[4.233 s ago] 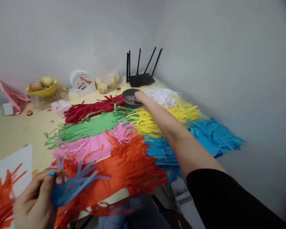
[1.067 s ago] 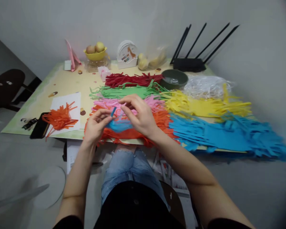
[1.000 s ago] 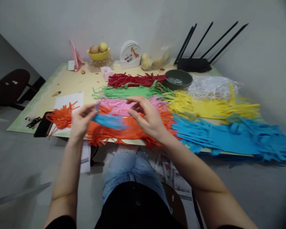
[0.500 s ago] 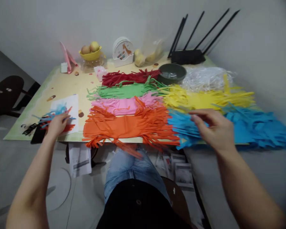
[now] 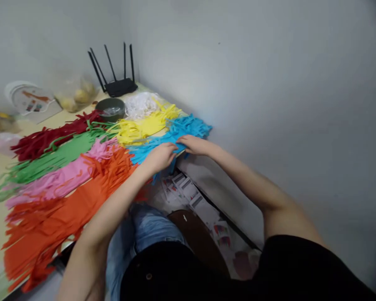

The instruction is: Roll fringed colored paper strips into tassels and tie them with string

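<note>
At the table's right end, both hands are on a stack of blue fringed paper [image 5: 188,126] with strips cut along its two ends. My left hand [image 5: 163,156] has its fingers curled at the near edge of the blue sheets. Close beside it, my right hand [image 5: 194,145] bends its fingers and thumb onto the same sheets. How many sheets lie between the fingers I cannot make out. Left of the blue stack lies orange fringed paper [image 5: 72,207], and behind it yellow fringed paper [image 5: 150,124].
Pink [image 5: 56,179], green [image 5: 65,150] and dark red fringed paper [image 5: 56,131] lie in rows to the left. Behind them stand a dark bowl [image 5: 111,109], white stringy material [image 5: 141,104] and a black router [image 5: 120,87]. A wall [image 5: 269,104] borders the right side.
The view has swung right. My left hand has left the small blue and orange strips on the white sheet and come to the blue stack. My right hand has settled onto it.
</note>
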A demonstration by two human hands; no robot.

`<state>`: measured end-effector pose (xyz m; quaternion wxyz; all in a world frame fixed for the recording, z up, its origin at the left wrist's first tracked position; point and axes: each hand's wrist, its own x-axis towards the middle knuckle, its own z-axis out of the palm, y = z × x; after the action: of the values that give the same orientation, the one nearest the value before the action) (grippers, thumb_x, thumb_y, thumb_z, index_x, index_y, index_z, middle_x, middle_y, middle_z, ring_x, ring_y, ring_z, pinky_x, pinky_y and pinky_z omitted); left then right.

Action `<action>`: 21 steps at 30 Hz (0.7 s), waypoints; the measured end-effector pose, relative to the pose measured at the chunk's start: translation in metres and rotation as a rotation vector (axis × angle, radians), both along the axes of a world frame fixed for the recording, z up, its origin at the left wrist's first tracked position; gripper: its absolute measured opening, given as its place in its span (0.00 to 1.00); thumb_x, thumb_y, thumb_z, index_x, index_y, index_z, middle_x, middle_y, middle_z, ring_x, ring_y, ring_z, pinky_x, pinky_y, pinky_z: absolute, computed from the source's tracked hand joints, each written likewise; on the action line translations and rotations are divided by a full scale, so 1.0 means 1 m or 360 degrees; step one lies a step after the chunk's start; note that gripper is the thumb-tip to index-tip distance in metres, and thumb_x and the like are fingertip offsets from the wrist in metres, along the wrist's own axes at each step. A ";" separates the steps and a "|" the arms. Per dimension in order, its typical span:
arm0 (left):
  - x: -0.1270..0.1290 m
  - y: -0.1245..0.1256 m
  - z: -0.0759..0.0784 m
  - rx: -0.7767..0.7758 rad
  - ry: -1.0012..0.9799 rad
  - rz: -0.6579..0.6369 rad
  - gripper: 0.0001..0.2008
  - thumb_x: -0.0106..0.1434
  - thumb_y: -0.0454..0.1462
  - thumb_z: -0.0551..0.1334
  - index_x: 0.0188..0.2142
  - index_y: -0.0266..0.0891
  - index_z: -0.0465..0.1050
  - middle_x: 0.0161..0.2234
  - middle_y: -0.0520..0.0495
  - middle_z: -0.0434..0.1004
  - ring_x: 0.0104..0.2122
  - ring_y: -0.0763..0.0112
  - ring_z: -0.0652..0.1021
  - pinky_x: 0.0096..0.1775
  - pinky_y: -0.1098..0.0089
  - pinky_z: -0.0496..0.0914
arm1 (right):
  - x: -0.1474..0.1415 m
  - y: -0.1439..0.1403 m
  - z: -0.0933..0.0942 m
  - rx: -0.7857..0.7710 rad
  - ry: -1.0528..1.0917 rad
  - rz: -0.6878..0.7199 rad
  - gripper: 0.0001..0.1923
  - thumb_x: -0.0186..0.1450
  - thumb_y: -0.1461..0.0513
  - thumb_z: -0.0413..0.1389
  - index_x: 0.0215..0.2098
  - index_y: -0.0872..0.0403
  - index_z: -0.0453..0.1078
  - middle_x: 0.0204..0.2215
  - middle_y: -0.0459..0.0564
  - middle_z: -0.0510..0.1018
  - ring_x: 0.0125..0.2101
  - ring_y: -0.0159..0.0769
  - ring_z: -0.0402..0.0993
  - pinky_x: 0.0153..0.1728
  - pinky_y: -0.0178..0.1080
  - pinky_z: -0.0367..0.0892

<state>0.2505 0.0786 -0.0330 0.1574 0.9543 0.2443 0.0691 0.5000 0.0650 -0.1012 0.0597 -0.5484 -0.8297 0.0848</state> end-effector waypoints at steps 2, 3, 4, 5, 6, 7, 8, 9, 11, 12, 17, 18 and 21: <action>0.042 0.007 -0.016 0.0012 0.0104 0.0038 0.16 0.69 0.33 0.58 0.53 0.32 0.76 0.54 0.35 0.77 0.56 0.59 0.76 0.59 0.63 0.68 | 0.010 0.003 0.001 0.0002 -0.0024 -0.0010 0.24 0.60 0.71 0.53 0.55 0.61 0.71 0.53 0.64 0.77 0.53 0.48 0.73 0.56 0.47 0.67; 0.054 0.010 -0.023 0.0030 0.0135 0.0080 0.16 0.68 0.33 0.58 0.52 0.28 0.76 0.53 0.32 0.77 0.56 0.55 0.76 0.59 0.61 0.69 | 0.015 0.005 0.001 0.0002 -0.0032 -0.0016 0.22 0.60 0.71 0.52 0.52 0.60 0.73 0.51 0.63 0.78 0.51 0.47 0.74 0.54 0.46 0.67; 0.063 0.013 -0.029 0.0046 0.0167 0.0124 0.16 0.67 0.34 0.60 0.51 0.26 0.76 0.53 0.29 0.76 0.56 0.51 0.75 0.58 0.58 0.69 | 0.020 0.007 0.001 0.0000 -0.0037 -0.0023 0.19 0.61 0.71 0.51 0.49 0.60 0.74 0.49 0.63 0.78 0.50 0.46 0.74 0.52 0.44 0.67; 0.068 0.017 -0.034 0.0060 0.0194 0.0164 0.17 0.67 0.35 0.61 0.51 0.24 0.75 0.53 0.27 0.75 0.56 0.49 0.74 0.58 0.57 0.68 | 0.024 0.009 0.002 -0.0003 -0.0037 -0.0030 0.16 0.63 0.70 0.51 0.46 0.60 0.74 0.46 0.62 0.79 0.48 0.45 0.75 0.50 0.43 0.67; 0.071 0.019 -0.038 0.0068 0.0213 0.0195 0.18 0.66 0.37 0.63 0.51 0.24 0.75 0.54 0.26 0.74 0.56 0.47 0.74 0.57 0.56 0.68 | 0.028 0.011 0.003 -0.0010 -0.0035 -0.0037 0.14 0.63 0.70 0.51 0.44 0.60 0.75 0.45 0.62 0.79 0.46 0.45 0.75 0.49 0.42 0.67; 0.072 0.022 -0.041 0.0069 0.0230 0.0219 0.19 0.65 0.38 0.64 0.51 0.25 0.75 0.54 0.27 0.73 0.57 0.48 0.73 0.57 0.57 0.68 | 0.031 0.013 0.004 -0.0020 -0.0029 -0.0042 0.12 0.64 0.69 0.51 0.41 0.59 0.75 0.43 0.61 0.79 0.45 0.44 0.75 0.47 0.41 0.67; 0.073 0.024 -0.042 0.0065 0.0244 0.0240 0.20 0.65 0.39 0.65 0.51 0.26 0.75 0.54 0.29 0.73 0.57 0.48 0.73 0.57 0.58 0.68 | 0.034 0.016 0.006 -0.0032 -0.0020 -0.0044 0.11 0.64 0.69 0.52 0.39 0.59 0.75 0.42 0.61 0.79 0.44 0.43 0.75 0.46 0.40 0.66; 0.074 0.026 -0.042 0.0057 0.0255 0.0261 0.20 0.64 0.40 0.65 0.51 0.28 0.75 0.54 0.30 0.73 0.57 0.49 0.73 0.57 0.59 0.68 | 0.036 0.018 0.007 -0.0046 -0.0010 -0.0044 0.10 0.63 0.69 0.52 0.38 0.59 0.75 0.42 0.60 0.79 0.44 0.43 0.75 0.46 0.39 0.66; 0.077 0.029 -0.041 0.0029 0.0271 0.0305 0.21 0.64 0.41 0.65 0.51 0.28 0.75 0.53 0.31 0.74 0.56 0.51 0.73 0.56 0.61 0.68 | 0.040 0.023 0.011 -0.0079 0.0009 -0.0041 0.08 0.62 0.69 0.54 0.38 0.58 0.75 0.41 0.59 0.80 0.43 0.41 0.75 0.44 0.38 0.65; 0.078 0.031 -0.040 0.0010 0.0276 0.0326 0.21 0.64 0.42 0.65 0.51 0.29 0.75 0.53 0.31 0.74 0.56 0.52 0.74 0.55 0.62 0.68 | 0.042 0.025 0.013 -0.0097 0.0015 -0.0041 0.08 0.62 0.69 0.55 0.37 0.58 0.75 0.41 0.58 0.80 0.42 0.41 0.74 0.43 0.37 0.65; 0.083 0.040 -0.033 -0.0117 0.0281 0.0388 0.20 0.65 0.44 0.65 0.50 0.32 0.78 0.51 0.34 0.78 0.51 0.56 0.78 0.51 0.66 0.70 | 0.047 0.031 0.021 -0.0168 0.0026 -0.0046 0.05 0.60 0.68 0.59 0.35 0.57 0.74 0.38 0.55 0.80 0.38 0.38 0.73 0.39 0.35 0.63; 0.083 0.042 -0.031 -0.0143 0.0284 0.0396 0.19 0.65 0.44 0.65 0.49 0.33 0.79 0.50 0.35 0.79 0.50 0.57 0.79 0.51 0.67 0.70 | 0.047 0.032 0.022 -0.0178 0.0027 -0.0046 0.04 0.60 0.68 0.59 0.35 0.57 0.74 0.38 0.54 0.79 0.37 0.37 0.72 0.39 0.35 0.62; 0.084 0.047 -0.028 -0.0216 0.0295 0.0425 0.17 0.65 0.45 0.64 0.47 0.36 0.81 0.47 0.38 0.82 0.47 0.58 0.80 0.47 0.68 0.71 | 0.047 0.033 0.025 -0.0202 0.0031 -0.0042 0.04 0.60 0.68 0.60 0.34 0.57 0.74 0.36 0.53 0.79 0.36 0.37 0.71 0.38 0.35 0.61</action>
<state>0.3342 0.1258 -0.0605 0.1876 0.9029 0.3865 -0.0155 0.5470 0.0984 -0.0764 0.0339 -0.5612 -0.8148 0.1417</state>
